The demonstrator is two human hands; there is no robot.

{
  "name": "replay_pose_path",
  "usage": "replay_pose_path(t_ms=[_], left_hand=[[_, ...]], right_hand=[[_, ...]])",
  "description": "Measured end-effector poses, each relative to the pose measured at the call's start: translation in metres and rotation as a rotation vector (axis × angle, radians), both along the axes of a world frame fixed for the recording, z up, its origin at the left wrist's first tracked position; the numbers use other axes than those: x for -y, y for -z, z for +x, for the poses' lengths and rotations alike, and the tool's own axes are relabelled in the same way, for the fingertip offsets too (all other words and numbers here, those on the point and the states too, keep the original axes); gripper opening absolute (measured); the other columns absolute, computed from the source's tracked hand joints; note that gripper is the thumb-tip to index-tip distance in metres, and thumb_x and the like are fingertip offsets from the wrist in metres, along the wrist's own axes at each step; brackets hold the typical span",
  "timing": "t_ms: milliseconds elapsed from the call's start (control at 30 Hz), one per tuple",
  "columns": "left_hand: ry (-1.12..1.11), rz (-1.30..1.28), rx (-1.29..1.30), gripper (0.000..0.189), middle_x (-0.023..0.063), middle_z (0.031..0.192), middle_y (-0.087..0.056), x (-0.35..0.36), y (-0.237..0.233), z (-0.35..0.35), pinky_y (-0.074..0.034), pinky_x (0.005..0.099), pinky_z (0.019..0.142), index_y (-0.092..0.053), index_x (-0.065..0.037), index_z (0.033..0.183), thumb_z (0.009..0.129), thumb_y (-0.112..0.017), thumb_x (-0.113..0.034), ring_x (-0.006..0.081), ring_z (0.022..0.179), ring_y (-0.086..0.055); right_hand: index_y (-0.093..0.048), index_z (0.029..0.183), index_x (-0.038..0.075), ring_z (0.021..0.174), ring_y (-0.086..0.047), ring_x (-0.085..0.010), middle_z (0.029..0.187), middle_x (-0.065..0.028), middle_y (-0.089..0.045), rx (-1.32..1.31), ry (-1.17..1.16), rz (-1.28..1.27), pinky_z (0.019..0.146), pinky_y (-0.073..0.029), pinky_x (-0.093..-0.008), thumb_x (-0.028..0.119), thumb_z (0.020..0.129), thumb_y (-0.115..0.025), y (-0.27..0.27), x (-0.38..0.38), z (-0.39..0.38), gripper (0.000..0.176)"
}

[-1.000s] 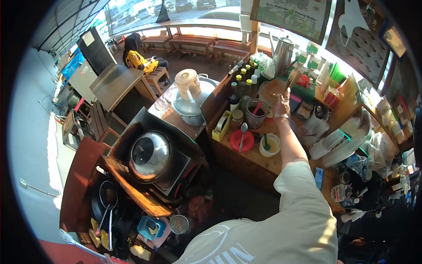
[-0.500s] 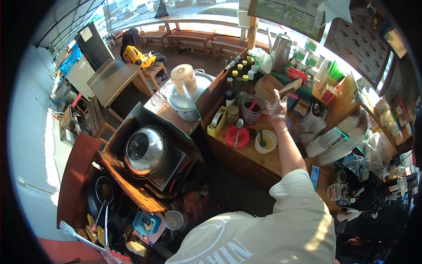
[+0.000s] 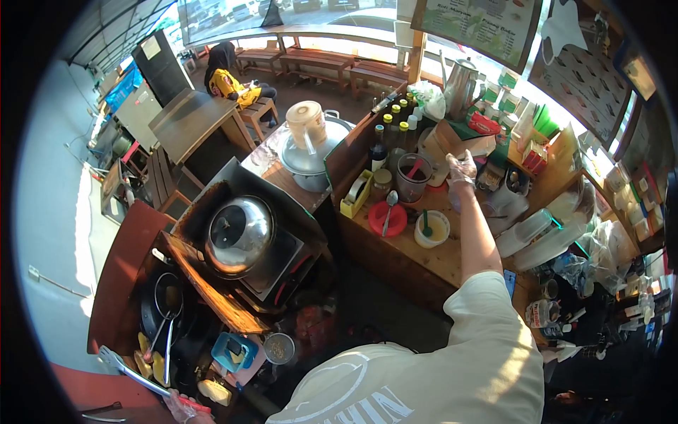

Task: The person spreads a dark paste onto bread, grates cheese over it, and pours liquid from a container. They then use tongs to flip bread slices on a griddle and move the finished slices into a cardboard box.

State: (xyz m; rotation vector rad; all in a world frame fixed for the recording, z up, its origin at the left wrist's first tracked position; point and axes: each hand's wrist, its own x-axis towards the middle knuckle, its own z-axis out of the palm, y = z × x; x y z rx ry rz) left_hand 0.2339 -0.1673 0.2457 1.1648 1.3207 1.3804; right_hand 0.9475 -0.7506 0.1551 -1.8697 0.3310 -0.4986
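My right hand [image 3: 462, 168], in a clear plastic glove, reaches far over the wooden counter [image 3: 424, 258]. Its fingertips pinch the lower edge of a flat brown paper sheet [image 3: 472, 143] held up over the back of the counter. Just left of the hand stands a dark tub [image 3: 412, 177] with a red spoon in it. Below the hand are a white bowl with a green spoon [image 3: 431, 230] and a red lid with a metal spoon [image 3: 388, 218]. My left hand [image 3: 185, 410] is low at the frame's bottom edge. It grips the red handle of a metal slotted spatula [image 3: 113, 359].
A domed steel lid [image 3: 239, 234] covers a wok on the stove at the left, and a frying pan [image 3: 168, 302] sits below it. Sauce bottles [image 3: 395, 127], a kettle [image 3: 459, 86] and stacked containers [image 3: 544, 237] crowd the counter. A person [image 3: 229, 81] sits on a far bench.
My right hand has come down from its raised position towards the counter, still with the brown sheet. The view has swung slightly. My left hand and the spatula have come into view at the bottom.
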Motion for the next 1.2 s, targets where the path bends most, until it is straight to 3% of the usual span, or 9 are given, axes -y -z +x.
replay_pose_path(t_ms=[133, 400, 533, 733, 833, 1033, 1100, 1133, 1200], left_hand=[[-0.001, -0.045, -0.005, 0.03, -0.0035, 0.081, -0.054, -0.001, 0.001, -0.01, -0.039, 0.0214, 0.05, -0.059, -0.011, 0.113, 0.088, -0.071, -0.022, 0.0071, 0.06, -0.05], [-0.028, -0.094, -0.031, 0.039, -0.0037, 0.08, -0.054, 0.001, -0.006, -0.018, -0.039, 0.0213, 0.052, -0.058, -0.012, 0.121, 0.087, -0.073, -0.023, 0.0069, 0.063, -0.05], [-0.041, -0.085, -0.005, 0.04, -0.0035, 0.081, -0.054, 0.008, -0.011, -0.01, -0.039, 0.0216, 0.054, -0.057, -0.012, 0.123, 0.087, -0.073, -0.022, 0.0065, 0.064, -0.05], [0.038, -0.063, -0.011, 0.035, -0.0033, 0.083, -0.056, 0.006, -0.009, -0.011, -0.041, 0.0218, 0.052, -0.058, -0.011, 0.12, 0.088, -0.07, -0.019, 0.0056, 0.063, -0.05], [0.045, -0.081, 0.011, 0.032, -0.0031, 0.084, -0.057, -0.007, -0.001, -0.015, -0.042, 0.0213, 0.05, -0.058, -0.011, 0.118, 0.089, -0.069, -0.018, 0.0054, 0.063, -0.051], [0.076, -0.041, 0.011, 0.032, -0.0025, 0.084, -0.057, -0.012, 0.005, -0.018, -0.042, 0.0208, 0.049, -0.058, -0.011, 0.118, 0.089, -0.068, -0.017, 0.0059, 0.061, -0.052], [0.076, -0.083, -0.011, 0.034, -0.002, 0.084, -0.057, -0.025, 0.014, -0.034, -0.042, 0.0208, 0.049, -0.057, -0.01, 0.121, 0.089, -0.067, -0.016, 0.006, 0.061, -0.051], [0.067, -0.134, -0.042, 0.036, -0.0018, 0.084, -0.056, -0.024, 0.009, -0.036, -0.042, 0.0207, 0.048, -0.058, -0.01, 0.123, 0.089, -0.066, -0.015, 0.0059, 0.059, -0.049], [0.026, -0.102, 0.03, 0.035, -0.0037, 0.07, -0.051, -0.006, -0.003, -0.024, -0.036, 0.0204, 0.039, -0.058, -0.009, 0.123, 0.088, -0.065, -0.01, 0.0043, 0.049, -0.044]], right_hand=[[-0.043, 0.145, 0.003, 0.09, -0.064, -0.0203, 0.114, -0.0069, -0.065, 0.126, -0.196, 0.651, 0.082, -0.053, -0.0372, 0.013, 0.084, -0.074, 0.048, 0.024, 0.032, 0.069], [-0.045, 0.143, 0.016, 0.11, -0.059, -0.0292, 0.128, -0.0093, -0.058, -0.135, -0.259, 0.769, 0.091, -0.051, -0.0429, 0.016, 0.088, -0.071, 0.068, 0.029, 0.045, 0.06], [-0.046, 0.142, 0.019, 0.111, -0.056, -0.034, 0.135, -0.0093, -0.053, -0.155, -0.191, 0.732, 0.089, -0.051, -0.044, 0.018, 0.089, -0.069, 0.071, 0.026, 0.037, 0.058], [-0.05, 0.138, 0.021, 0.091, -0.057, -0.0198, 0.114, -0.0021, -0.06, -0.064, -0.228, 0.812, 0.075, -0.05, -0.0366, 0.017, 0.087, -0.069, 0.073, 0.033, 0.006, 0.054], [-0.049, 0.138, 0.021, 0.1, -0.056, -0.0314, 0.127, -0.0073, -0.055, -0.078, -0.196, 0.867, 0.079, -0.053, -0.0402, 0.018, 0.088, -0.069, 0.08, 0.038, 0.005, 0.053], [-0.062, 0.117, 0.017, 0.088, -0.061, -0.0267, 0.104, -0.0046, -0.065, -0.064, -0.325, 0.758, 0.075, -0.054, -0.0419, 0.017, 0.087, -0.069, 0.085, 0.043, -0.003, 0.031], [-0.068, 0.104, 0.014, 0.083, -0.065, -0.0289, 0.095, -0.0079, -0.069, -0.185, -0.068, 0.309, 0.074, -0.054, -0.0423, 0.016, 0.085, -0.069, 0.054, 0.022, -0.023, 0.019], [-0.07, 0.099, 0.013, 0.087, -0.067, -0.0327, 0.096, -0.013, -0.07, -0.16, -0.13, -0.325, 0.076, -0.055, -0.0432, 0.019, 0.083, -0.068, 0.056, 0.028, -0.026, 0.016], [-0.071, 0.094, 0.012, 0.089, -0.065, -0.037, 0.097, -0.0135, -0.07, -0.098, -0.119, -0.35, 0.077, -0.052, -0.047, 0.029, 0.085, -0.063, 0.036, 0.017, -0.035, 0.02]])
